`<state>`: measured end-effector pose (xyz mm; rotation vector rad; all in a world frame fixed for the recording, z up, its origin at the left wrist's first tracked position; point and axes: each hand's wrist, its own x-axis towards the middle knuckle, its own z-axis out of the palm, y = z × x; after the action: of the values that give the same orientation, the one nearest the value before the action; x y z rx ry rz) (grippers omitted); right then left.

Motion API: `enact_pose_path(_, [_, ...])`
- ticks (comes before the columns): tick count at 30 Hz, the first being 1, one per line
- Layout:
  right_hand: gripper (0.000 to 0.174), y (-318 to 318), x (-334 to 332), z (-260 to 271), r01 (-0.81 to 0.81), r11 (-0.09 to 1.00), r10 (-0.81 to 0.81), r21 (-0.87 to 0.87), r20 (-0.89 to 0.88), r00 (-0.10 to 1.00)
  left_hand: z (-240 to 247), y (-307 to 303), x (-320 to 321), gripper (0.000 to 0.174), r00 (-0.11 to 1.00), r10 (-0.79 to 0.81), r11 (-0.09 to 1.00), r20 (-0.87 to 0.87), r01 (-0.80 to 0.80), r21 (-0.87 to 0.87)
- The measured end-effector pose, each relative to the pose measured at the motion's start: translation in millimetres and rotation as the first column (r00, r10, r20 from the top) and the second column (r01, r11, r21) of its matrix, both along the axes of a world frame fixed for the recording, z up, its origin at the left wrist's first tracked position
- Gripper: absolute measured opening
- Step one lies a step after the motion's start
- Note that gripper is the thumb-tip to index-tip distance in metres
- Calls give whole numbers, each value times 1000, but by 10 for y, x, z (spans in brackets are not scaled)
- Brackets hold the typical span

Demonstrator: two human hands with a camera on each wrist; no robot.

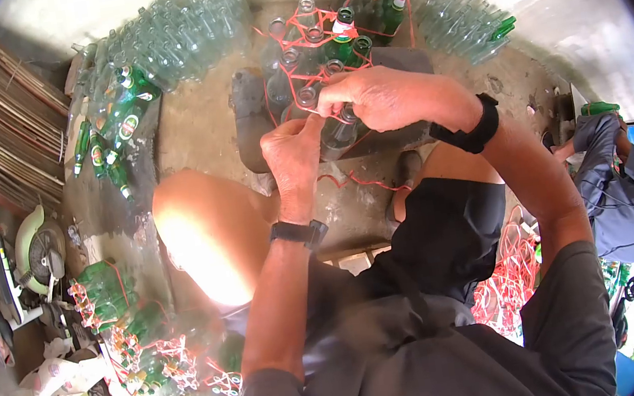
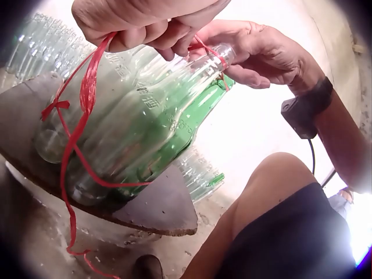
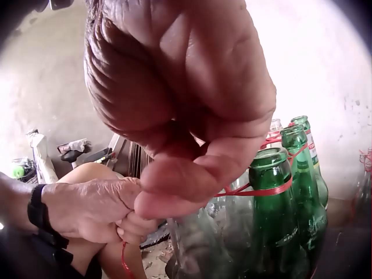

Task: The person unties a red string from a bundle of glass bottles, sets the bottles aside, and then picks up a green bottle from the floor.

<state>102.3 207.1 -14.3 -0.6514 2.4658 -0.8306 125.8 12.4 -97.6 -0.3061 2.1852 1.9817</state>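
A bundle of clear glass bottles [image 2: 122, 145] and green bottles [image 3: 273, 229] stands upright on a dark slab [image 1: 250, 115], with red plastic string [image 2: 89, 87] looped round the necks. My left hand [image 1: 293, 153] grips the string at the near side of the bundle, and a long loose tail hangs below it. Close beside it, my right hand [image 1: 392, 100] bends over the nearest bottle neck, thumb and fingers pinching the string; in the right wrist view its fingertips meet the left hand. Their grip hides the piece of string between them.
Rows of clear bottles [image 1: 176, 36] line the wall behind, and more stand at the back right [image 1: 462, 19]. Green bottles [image 1: 127, 127] lie to the left. A heap of red string [image 1: 508, 277] is by my right side. Another person [image 1: 618, 174] sits at the far right.
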Motion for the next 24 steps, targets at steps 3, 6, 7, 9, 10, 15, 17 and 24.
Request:
enact_pose_path(3, [41,-5,-1,15,-31,1000,31,-6,-71,997,38,-10,-2,30,999,-8,1000,40,8,21])
enact_pose_path(6, [35,-67,39,111,-21,996,31,89,-120,992,41,-5,0,32,999,-17,1000,31,16,11])
enact_pose_path(7, [33,-87,74,137,-45,980,94,195,-245,965,16,-6,1,33,1000,-23,1000,19,23,3])
enact_pose_path(9, [31,-98,77,175,-58,951,170,303,-357,919,-48,9,-17,33,1000,-20,1000,-18,20,-13])
enact_pose_path(10, [28,-93,46,186,-85,940,236,332,-449,862,-81,11,-26,33,999,-18,999,-51,16,-31])
enact_pose_path(15, [21,-121,-34,246,-130,909,367,395,-616,697,-117,-30,-28,35,996,-47,996,-80,41,-80])
enact_pose_path(17, [16,-106,-100,292,-171,868,449,467,-589,672,-71,-49,-21,36,996,-66,994,-63,60,-86])
enact_pose_path(24, [8,-119,-248,345,-240,811,541,534,-527,655,-104,-99,30,36,993,-112,993,-34,110,-42])
